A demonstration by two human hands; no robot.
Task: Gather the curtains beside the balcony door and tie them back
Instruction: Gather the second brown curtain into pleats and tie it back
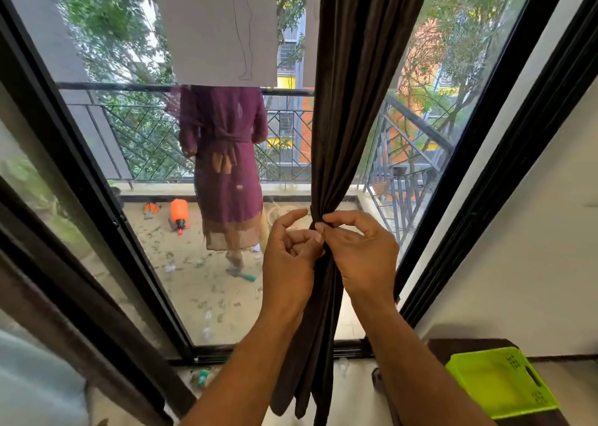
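A dark brown curtain (356, 85) hangs in front of the balcony door glass, bunched into a narrow bundle at waist height. My left hand (289, 250) is on the bundle's left side with its fingers curled against the fabric. My right hand (362, 247) is on the right side, its thumb and fingertips pinching the cloth at the gathered point. Both hands meet at the same spot on the curtain. Whether a tie band sits between the fingers is hidden. Below the hands the curtain falls loose to the floor.
The black door frame (504, 153) runs beside the white wall on the right. A lime green plastic basket (495, 383) sits on the floor at lower right. Outside on the balcony stands a person in a purple dress (226, 166), near an orange sprayer (179, 213).
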